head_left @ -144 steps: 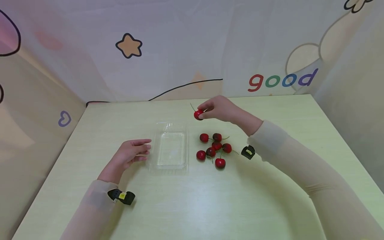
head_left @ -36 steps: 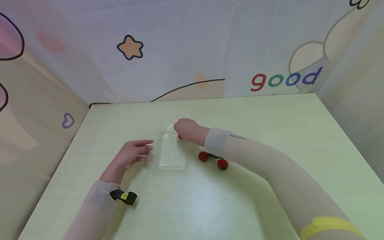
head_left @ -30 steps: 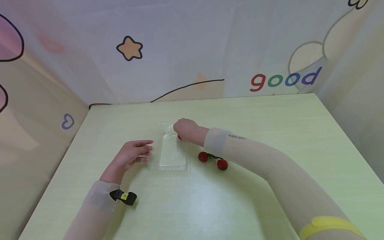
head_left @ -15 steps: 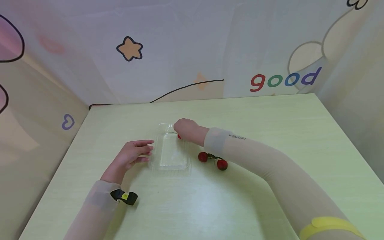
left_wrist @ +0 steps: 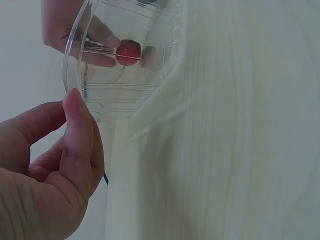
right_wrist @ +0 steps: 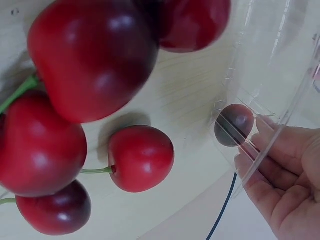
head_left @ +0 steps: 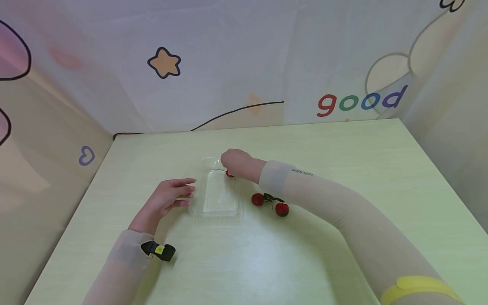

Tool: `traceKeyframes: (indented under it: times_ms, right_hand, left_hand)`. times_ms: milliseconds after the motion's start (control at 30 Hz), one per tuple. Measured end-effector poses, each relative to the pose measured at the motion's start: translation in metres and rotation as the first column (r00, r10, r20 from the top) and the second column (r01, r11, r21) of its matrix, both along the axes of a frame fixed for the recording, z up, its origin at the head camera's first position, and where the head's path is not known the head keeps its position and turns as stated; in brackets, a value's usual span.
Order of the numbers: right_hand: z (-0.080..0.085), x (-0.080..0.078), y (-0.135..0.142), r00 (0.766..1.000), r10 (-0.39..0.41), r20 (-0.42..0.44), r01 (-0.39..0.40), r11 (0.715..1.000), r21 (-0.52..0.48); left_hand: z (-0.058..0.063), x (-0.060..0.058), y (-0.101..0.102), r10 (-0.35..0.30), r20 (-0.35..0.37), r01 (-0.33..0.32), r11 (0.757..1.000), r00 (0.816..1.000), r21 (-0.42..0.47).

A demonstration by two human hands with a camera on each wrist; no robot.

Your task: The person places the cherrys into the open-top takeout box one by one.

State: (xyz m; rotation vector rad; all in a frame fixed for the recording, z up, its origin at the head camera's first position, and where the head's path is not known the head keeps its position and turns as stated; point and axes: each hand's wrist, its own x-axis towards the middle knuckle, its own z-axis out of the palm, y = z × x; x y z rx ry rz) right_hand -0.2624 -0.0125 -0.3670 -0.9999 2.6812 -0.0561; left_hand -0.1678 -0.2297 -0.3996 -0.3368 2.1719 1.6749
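A red cherry (head_left: 228, 173) with a thin stem shows under my right hand (head_left: 236, 162), at the far right corner of a clear plastic box (head_left: 222, 210). Through the clear wall, the right wrist view has my fingertips pinching this cherry (right_wrist: 234, 125). The same cherry (left_wrist: 128, 52) lies between my right fingertips in the left wrist view. Relaxed fingers of my left hand (head_left: 171, 197) touch the box's left rim. Just right of the box are a cherry (head_left: 257, 199) and a second cherry (head_left: 282, 209); my right forearm hides others.
Large in the right wrist view, several loose cherries (right_wrist: 92, 60) sit on the table close beneath the right wrist. The pale table (head_left: 228, 262) extends to a printed cloth backdrop (head_left: 236, 63). A black wrist camera (head_left: 160, 250) hangs under my left sleeve.
From above the far table, my right hand has moved left and nearer, carrying the cherry to the box. Over the last second both hands have stayed nearly still.
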Motion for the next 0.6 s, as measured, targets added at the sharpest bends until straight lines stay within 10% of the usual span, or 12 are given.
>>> traceKeyframes:
  times_ms: [600]
  right_hand:
    - [0.012, -0.005, 0.01, 0.993, -0.049, 0.109, 0.059, 0.994, -0.093]
  left_hand:
    - [-0.002, 0.0, -0.003, -0.008, -0.005, 0.008, 1.0, 1.0, 0.007]
